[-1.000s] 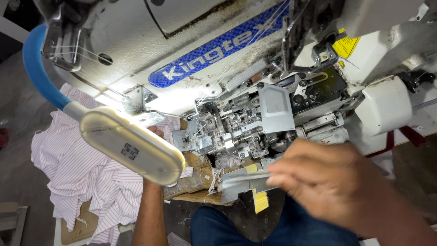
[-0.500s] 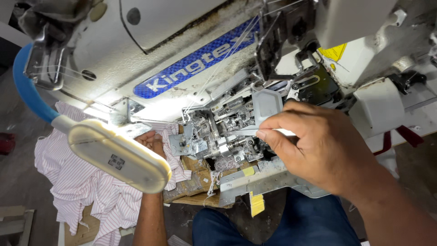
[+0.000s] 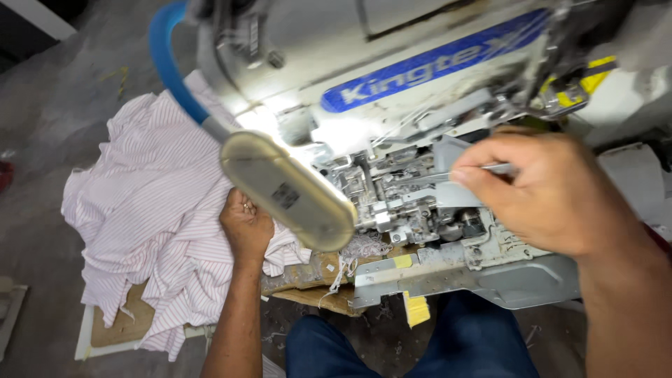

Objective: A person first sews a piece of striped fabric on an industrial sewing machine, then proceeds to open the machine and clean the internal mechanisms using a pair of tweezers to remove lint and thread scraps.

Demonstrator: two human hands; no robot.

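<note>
A thin metal tool (image 3: 498, 169), probably tweezers, is pinched in the grip of the right hand (image 3: 553, 192), its tip aimed into the sewing machine's exposed mechanism (image 3: 399, 192) at the bench's front edge. This looks like threading or adjusting; next calls for a steady, fine reach. The left hand (image 3: 246, 225) rests clenched on striped fabric (image 3: 150, 210) under the lamp (image 3: 290, 190).

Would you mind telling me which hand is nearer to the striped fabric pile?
Left. The left hand rests on the striped fabric; the right hand is at the sewing machine's open mechanism, pinching a thin metal tool.
</note>
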